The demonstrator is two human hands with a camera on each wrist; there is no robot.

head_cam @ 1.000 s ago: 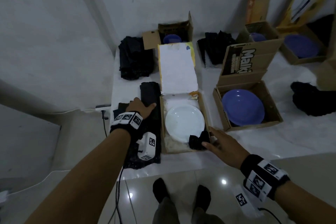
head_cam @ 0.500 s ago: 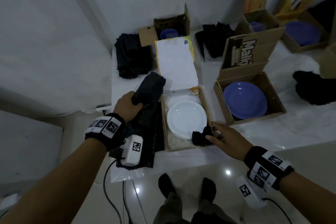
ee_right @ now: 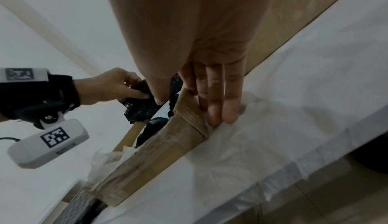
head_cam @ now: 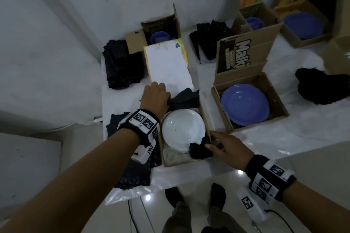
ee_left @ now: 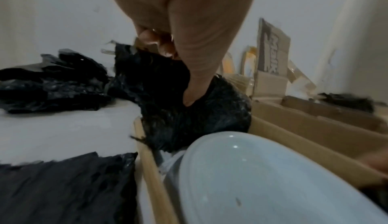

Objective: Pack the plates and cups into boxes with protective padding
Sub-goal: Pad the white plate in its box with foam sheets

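The left hand (head_cam: 154, 96) is gripping a wad (head_cam: 184, 98) of black crinkled plastic, thumb and curled fingers pinching its top, and is pressing it into the box (head_cam: 205, 119) at the plate's 12 o'clock. The wad looks light, soft and springy — it is likely to give under the fingers and puff back, so a pinch at the bunched top seems the best hold. The right hand (head_cam: 230, 147) is lying open, straight fingers flat against the box's outer wall at 4 o'clock, thumb near a second black wad (head_cam: 198, 150) tucked in that corner. The box is thin brown cardboard, taped at the corner, probably easy to slide or buckle. Inside it the plate (head_cam: 183, 130) is lying flat — white, round, glossy, rigid and breakable by the look of it, best taken at the rim. More black sheets (head_cam: 132, 172) are lying on the white-covered surface (head_cam: 284, 138) at 9 o'clock.
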